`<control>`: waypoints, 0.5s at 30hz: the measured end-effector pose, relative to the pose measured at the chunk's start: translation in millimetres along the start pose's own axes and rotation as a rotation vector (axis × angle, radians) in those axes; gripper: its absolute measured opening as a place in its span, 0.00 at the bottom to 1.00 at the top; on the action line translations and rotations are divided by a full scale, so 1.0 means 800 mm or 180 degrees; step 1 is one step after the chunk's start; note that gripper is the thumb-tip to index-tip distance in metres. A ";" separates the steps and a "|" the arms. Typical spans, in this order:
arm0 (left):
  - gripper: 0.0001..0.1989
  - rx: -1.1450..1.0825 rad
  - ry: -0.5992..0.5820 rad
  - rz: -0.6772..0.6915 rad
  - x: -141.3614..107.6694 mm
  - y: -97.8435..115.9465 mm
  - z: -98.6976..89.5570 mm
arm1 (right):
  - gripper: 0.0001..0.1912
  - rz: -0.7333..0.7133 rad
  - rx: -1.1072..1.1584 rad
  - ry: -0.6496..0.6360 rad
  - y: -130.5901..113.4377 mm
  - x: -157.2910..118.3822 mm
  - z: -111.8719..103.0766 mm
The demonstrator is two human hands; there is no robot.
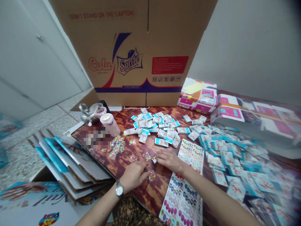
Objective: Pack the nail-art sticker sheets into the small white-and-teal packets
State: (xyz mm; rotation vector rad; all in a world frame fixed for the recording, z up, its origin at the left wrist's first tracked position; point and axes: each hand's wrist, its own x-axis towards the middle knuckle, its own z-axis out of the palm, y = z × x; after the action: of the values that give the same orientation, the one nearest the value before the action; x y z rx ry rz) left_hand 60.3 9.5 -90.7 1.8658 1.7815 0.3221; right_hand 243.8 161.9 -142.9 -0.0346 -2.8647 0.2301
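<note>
Left hand [136, 176]: palm down over the table [150, 194], silver watch [119, 190] on the wrist, fingers bent and partly spread among small clear packets of colored candy [151, 175]; whether it grips one, cannot tell. Right hand [168, 160]: fingers loosely curled, tips at a small white piece [154, 159]; a firm hold cannot be told. The candy packets lie on the dark red-brown tabletop around the left fingers, one between the hands.

Packet heap [117, 146]: more candy packets, left of center, beside a pink jar with a white top [110, 124].

Glassware [88, 114]: clear, with a handle, at the table's far left corner, near a second pink container [100, 111].

Carton [143, 47]: large, brown, upright, closing off the back. Reads "DON'T STAND ON THE CARTON!", "Cola", "Sprite"; red panel text too small to read.

Small boxes [144, 124]: blue and white, hand picture on each, piled at center; a larger spread [228, 157] covers the right side.

Nail sheet [182, 194]: printed with rows of colored nails, lying under the right forearm.

Pink printed boxes [199, 97]: back right, lettering illegible.

Flattened cardboard [72, 160]: stacked at left, against the table edge. Below it, a printed panel [30, 201] bearing "Nail", upside down.
</note>
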 end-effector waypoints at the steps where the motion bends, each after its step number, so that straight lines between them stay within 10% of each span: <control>1: 0.16 -0.0004 0.0018 0.0012 -0.001 -0.001 0.001 | 0.13 -0.0073 0.0022 -0.0062 0.003 -0.002 0.001; 9: 0.15 0.0091 0.0187 -0.0056 0.005 -0.012 0.004 | 0.15 -0.0211 0.0167 -0.0334 0.009 -0.010 0.000; 15: 0.16 0.0439 0.1307 -0.0773 0.075 -0.021 0.003 | 0.11 -0.0098 -0.0342 -0.0158 -0.008 0.003 0.017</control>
State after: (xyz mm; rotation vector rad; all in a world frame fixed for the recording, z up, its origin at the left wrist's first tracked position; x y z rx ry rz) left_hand 53.7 67.0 -112.9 1.7368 2.3328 0.5315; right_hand 238.3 153.4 -154.0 -0.0058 -2.9221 0.0717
